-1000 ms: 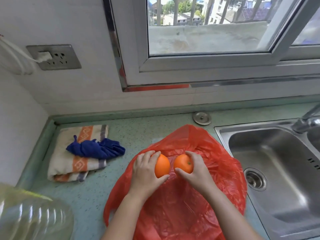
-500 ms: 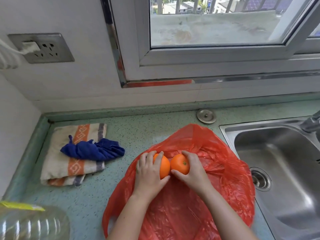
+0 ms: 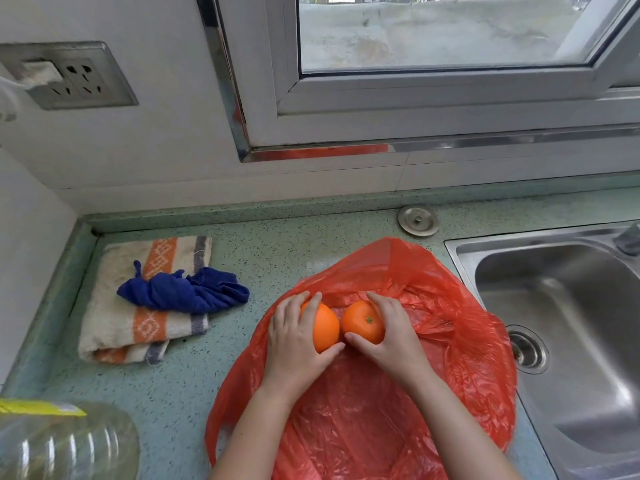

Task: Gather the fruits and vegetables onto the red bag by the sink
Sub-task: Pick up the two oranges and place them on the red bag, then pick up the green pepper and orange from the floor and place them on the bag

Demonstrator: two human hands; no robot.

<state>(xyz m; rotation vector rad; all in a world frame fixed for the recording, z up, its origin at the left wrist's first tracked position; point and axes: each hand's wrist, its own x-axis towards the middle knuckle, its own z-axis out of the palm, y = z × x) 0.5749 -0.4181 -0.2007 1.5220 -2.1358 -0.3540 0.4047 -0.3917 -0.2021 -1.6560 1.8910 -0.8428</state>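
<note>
A red plastic bag [image 3: 460,344] lies spread on the green counter just left of the sink. Two oranges sit side by side on its far part, touching each other. My left hand [image 3: 294,344] wraps its fingers and thumb around the left orange [image 3: 325,329]. My right hand [image 3: 394,337] grips the right orange [image 3: 362,322], whose green stem end faces up. Both forearms reach in from the bottom over the bag.
A steel sink [image 3: 561,323] with a drain lies to the right. A striped towel [image 3: 114,320] with a blue cloth [image 3: 183,291] on it lies at the left. A clear plastic bottle [image 3: 65,445] stands at the bottom left. A metal cap [image 3: 418,220] sits by the back wall.
Both hands have brought the two oranges closer together and lower toward the bag; the oranges now touch.
</note>
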